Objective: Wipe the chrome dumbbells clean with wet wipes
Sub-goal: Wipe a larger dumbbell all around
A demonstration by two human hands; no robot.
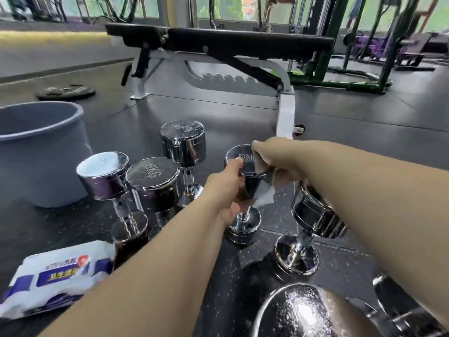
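Observation:
Several chrome dumbbells stand upright on the dark gym floor. My left hand grips the upper head of the middle dumbbell. My right hand pinches a white wet wipe against the top and side of that same head. To the left stand a 6KG dumbbell, a taller one behind it and another at its left. One more dumbbell stands partly hidden under my right forearm. A wet wipes pack lies at the lower left.
A grey plastic bucket stands at the left. A black weight bench with a white frame crosses behind the dumbbells. A weight plate lies on the floor beyond the bucket. Another large chrome head sits at the bottom edge.

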